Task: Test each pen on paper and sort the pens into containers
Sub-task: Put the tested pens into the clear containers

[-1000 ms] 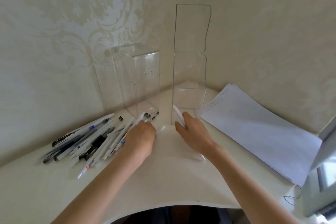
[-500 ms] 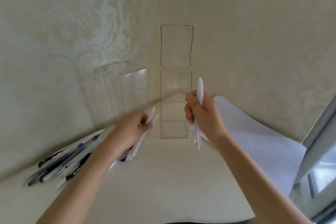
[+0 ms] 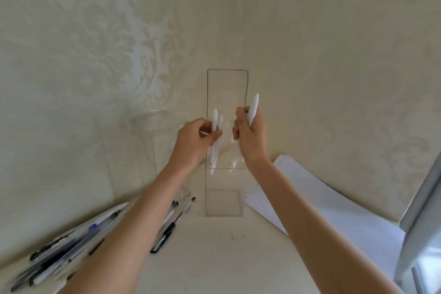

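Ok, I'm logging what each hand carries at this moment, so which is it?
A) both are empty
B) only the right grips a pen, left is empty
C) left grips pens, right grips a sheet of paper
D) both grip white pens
D: the left hand grips white pens and the right hand grips more white pens, in front of the clear container.

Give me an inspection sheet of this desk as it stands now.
Surface: cream table, set in a wall corner.
Job's things: tall clear container upright at the back; second clear container left of it, faint; loose pens heaped left; paper stack right.
Clutter: dark specks on the table.
Hands: left hand grips white pens; right hand grips a second white bunch; both raised before the tall container.
Cables: nothing seen.
Surroundings: patterned wallpaper; grey frame at right edge.
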Available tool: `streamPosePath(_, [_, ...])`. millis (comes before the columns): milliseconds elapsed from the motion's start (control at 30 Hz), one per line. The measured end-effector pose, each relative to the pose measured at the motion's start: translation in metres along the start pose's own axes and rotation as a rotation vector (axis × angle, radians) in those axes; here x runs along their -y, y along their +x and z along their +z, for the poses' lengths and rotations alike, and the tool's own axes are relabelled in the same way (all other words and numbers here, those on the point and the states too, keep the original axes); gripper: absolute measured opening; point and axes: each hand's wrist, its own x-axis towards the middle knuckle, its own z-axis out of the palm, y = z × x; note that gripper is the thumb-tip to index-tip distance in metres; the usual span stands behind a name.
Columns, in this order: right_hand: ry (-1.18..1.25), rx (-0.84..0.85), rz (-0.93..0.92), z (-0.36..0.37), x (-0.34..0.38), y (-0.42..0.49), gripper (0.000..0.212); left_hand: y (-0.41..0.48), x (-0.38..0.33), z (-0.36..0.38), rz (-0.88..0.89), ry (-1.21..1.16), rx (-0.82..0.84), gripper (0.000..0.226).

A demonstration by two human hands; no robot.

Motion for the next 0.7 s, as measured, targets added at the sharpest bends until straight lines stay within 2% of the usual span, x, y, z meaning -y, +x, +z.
streamPosePath(133, [-0.071, 0.059, 0.009, -0.001, -0.018, -0.007, 0.010, -0.014, 0.011, -0.004, -0.031, 0.022, 0.018, 0.033])
streamPosePath(200, [-0.098, 0.097, 0.023, 0.002, -0.020, -0.012, 0.027, -0.021, 0.013, -0.013, -0.037, 0.037, 0.006, 0.042])
streamPosePath(300, [-0.142, 0.075, -0.017, 0.003, -0.016, -0.019, 0.043, -0.035, 0.014, -0.032, -0.031, 0.049, 0.020, 0.038])
streamPosePath(433, [-0.303, 0.027, -0.209, -0.003, -0.009, -0.040, 0.029, -0.063, 0.022, -0.066, -0.041, 0.075, 0.103, 0.026])
streamPosePath(533, [-0.384, 0.227, -0.304, 0.001, -0.008, -0.077, 0.017, -0.088, 0.039, -0.090, -0.121, 0.140, 0.160, 0.020])
streamPosePath(567, [-0.416, 0.323, -0.264, 0.005, -0.013, -0.090, 0.013, -0.096, 0.047, -0.097, -0.153, 0.175, 0.181, 0.017])
streamPosePath(633, [-0.563, 0.524, -0.074, 0.017, -0.027, -0.112, 0.007, -0.111, 0.065, -0.109, -0.217, 0.229, 0.204, 0.012])
streamPosePath(700, [-0.752, 0.640, 0.089, 0.030, -0.044, -0.127, 0.010, -0.124, 0.084, -0.113, -0.291, 0.254, 0.204, 0.013])
